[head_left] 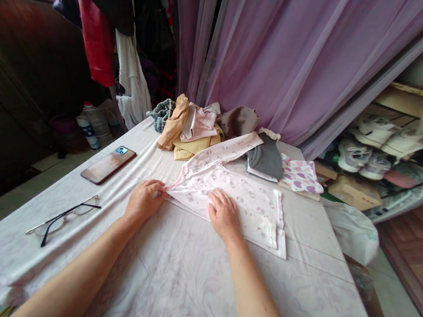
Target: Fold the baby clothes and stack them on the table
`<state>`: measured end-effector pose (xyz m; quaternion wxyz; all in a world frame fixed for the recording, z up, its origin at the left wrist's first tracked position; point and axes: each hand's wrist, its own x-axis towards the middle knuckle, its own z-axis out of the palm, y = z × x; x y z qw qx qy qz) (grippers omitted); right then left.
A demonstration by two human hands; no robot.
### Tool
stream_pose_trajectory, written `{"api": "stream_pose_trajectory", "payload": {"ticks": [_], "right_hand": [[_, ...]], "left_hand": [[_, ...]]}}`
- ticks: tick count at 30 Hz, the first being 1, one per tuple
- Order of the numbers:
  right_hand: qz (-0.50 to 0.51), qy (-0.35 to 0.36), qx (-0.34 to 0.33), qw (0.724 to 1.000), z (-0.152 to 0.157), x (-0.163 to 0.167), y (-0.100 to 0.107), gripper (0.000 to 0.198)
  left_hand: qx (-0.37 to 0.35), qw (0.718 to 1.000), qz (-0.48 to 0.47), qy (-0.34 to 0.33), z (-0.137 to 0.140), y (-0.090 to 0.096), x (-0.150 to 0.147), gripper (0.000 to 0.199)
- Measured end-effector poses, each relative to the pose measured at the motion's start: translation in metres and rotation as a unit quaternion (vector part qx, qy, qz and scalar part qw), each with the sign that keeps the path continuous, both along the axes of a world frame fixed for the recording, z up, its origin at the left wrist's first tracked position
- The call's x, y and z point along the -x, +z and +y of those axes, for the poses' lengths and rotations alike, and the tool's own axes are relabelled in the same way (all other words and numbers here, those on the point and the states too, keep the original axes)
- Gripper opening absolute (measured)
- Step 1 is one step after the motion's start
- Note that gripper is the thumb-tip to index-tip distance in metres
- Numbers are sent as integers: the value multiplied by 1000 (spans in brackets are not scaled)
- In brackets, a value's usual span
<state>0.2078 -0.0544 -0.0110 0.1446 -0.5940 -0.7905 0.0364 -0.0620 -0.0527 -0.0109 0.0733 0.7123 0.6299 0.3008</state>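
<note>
A pale pink long-sleeved child's shirt point(245, 186) with a small print lies on the cloth-covered table point(174, 282). One of its sleeves stretches away toward the clothes at the back, while the near side is folded inward. My left hand point(146, 199) pinches the shirt at its pink-trimmed neck edge. Flat on the middle of the fabric rests my right hand point(224, 215), its fingers spread. The hem and a cuff lie at the shirt's right end.
Crumpled clothes point(196, 129) sit along the back edge, beside a folded grey garment point(266, 157) and a heart-print cloth point(302, 175). At left lie a phone point(108, 164) and eyeglasses point(64, 216). Behind hangs a purple curtain point(277, 56); shoes point(365, 158) fill a rack at right.
</note>
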Motion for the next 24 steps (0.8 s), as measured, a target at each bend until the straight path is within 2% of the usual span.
{"api": "stream_pose_trajectory", "payload": {"ticks": [6, 13, 17, 19, 22, 24], "right_hand": [[-4, 0, -7, 1000, 0, -1, -2, 41], [-15, -4, -2, 1000, 0, 0, -2, 42], [-19, -6, 2, 1000, 0, 1, -2, 43], [-20, -8, 3, 1000, 0, 1, -1, 43], [-22, -8, 5, 1000, -1, 1, 0, 42], [-24, -8, 9, 1000, -1, 2, 1, 43]], "left_hand": [[23, 999, -37, -1, -5, 4, -1, 14], [15, 1000, 2, -10, -1, 3, -2, 12], [12, 999, -19, -24, 1, -1, 3, 20], [-13, 999, -21, -25, -1, -2, 4, 27], [-50, 993, 32, -100, -7, 1, 0, 37], [-32, 980, 95, -171, -10, 2, -6, 45]]}}
